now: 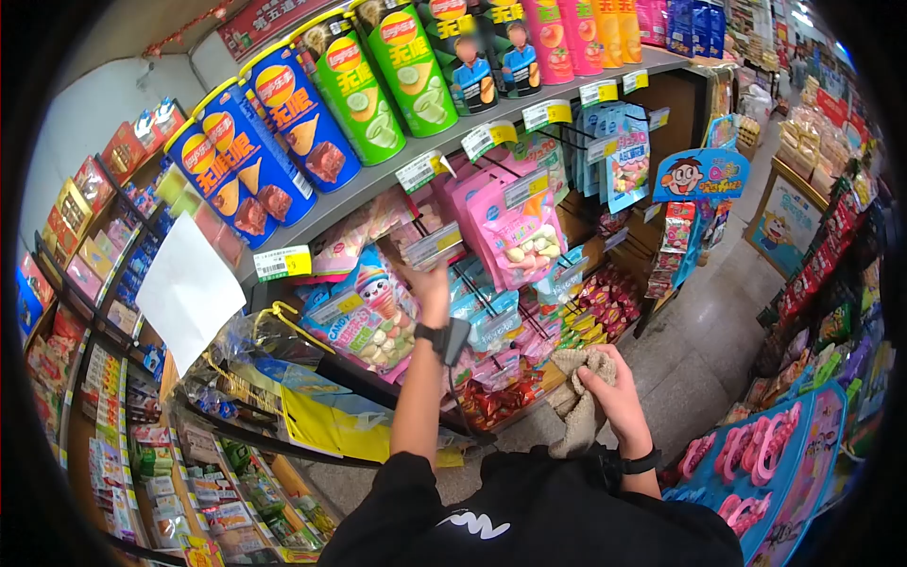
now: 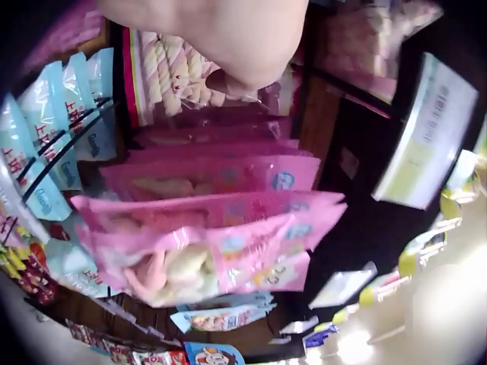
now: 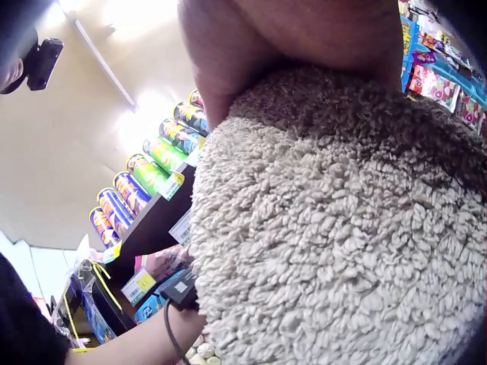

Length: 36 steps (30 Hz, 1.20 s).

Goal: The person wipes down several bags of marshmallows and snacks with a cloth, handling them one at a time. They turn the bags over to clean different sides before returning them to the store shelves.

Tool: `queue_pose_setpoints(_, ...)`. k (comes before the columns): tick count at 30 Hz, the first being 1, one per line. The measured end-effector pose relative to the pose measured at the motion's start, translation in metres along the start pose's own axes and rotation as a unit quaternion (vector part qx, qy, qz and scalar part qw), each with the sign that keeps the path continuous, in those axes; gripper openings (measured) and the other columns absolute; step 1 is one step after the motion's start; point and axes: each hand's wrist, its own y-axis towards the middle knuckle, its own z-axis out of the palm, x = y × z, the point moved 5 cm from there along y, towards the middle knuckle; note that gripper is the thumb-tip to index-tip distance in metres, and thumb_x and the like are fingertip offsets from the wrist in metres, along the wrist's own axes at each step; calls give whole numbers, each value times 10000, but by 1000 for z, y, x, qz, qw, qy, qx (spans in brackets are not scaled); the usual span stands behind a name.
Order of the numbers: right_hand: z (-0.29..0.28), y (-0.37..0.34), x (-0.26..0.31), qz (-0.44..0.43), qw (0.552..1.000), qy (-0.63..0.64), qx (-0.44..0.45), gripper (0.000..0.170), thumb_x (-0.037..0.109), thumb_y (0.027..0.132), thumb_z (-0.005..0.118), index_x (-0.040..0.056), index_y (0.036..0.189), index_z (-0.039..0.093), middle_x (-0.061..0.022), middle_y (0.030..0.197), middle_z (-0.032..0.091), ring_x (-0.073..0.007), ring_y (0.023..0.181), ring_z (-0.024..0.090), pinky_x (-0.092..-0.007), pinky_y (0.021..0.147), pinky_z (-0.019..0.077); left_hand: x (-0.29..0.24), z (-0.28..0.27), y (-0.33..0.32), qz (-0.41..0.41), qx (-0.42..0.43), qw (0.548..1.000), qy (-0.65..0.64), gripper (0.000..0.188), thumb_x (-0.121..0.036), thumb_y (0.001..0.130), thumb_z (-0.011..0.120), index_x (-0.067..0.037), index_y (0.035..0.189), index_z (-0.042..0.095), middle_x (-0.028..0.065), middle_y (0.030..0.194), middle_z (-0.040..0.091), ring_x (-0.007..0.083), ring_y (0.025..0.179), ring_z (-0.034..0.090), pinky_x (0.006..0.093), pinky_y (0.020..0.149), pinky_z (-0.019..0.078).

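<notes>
My left hand reaches in among the hanging candy bags, below a price tag holder. In the left wrist view that hand overlaps a bag of twisted marshmallows; its fingers are mostly hidden, so I cannot tell whether they grip the bag. Pink marshmallow bags hang just right of it, and a candy bag with an ice-cream picture hangs to its left. My right hand holds a bunched beige cloth, thumb on top. Close up in the right wrist view, the cloth shows a looped, fluffy pile.
Tall chip canisters line the shelf above, its edge carrying price tags. A white sheet sticks out at left. A blue board with pink items stands at lower right. An aisle floor runs between the displays.
</notes>
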Motion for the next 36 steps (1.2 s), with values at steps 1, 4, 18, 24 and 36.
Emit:
queue_pose_setpoints(1,-1,-3,2,-3,1000,-11,-3,295,85,863,667,34,1121,533,-2,968,584,-81,898,540,-247,794,448,28,2,23,4,-60,998,13,770,-34,764,685,70,1388,246,204,1309,467,267,1191,471,346,1050,327)
queue_pose_setpoints(4,-8,-8,6,-20,999,-25,-17,292,89,865,667,35,1118,531,-1,968,585,-83,899,541,-251,795,450,59,19,67,42,-30,998,-29,782,-149,757,745,64,1365,303,183,1266,504,283,1166,485,362,1037,339)
queue_pose_setpoints(18,-53,-29,15,-39,994,0,-107,278,101,872,660,40,1114,536,-6,961,596,-81,886,548,-252,782,455,24,24,58,-5,159,985,-64,818,-264,733,783,44,1348,340,165,1238,520,265,1135,495,358,1000,372)
queue_pose_setpoints(24,-55,-30,9,-26,992,17,-123,267,89,874,652,42,1106,528,-1,958,592,-78,878,549,-241,770,455,10,19,49,-77,144,986,-40,837,-313,723,800,36,1341,356,158,1225,527,258,1122,499,357,984,386)
queue_pose_setpoints(36,-47,-36,-20,20,994,35,-99,265,89,883,643,46,1117,525,3,961,587,-73,885,544,-242,769,456,-2,-8,20,73,64,991,89,412,-275,837,690,61,1064,619,169,1004,679,302,902,638,384,830,475)
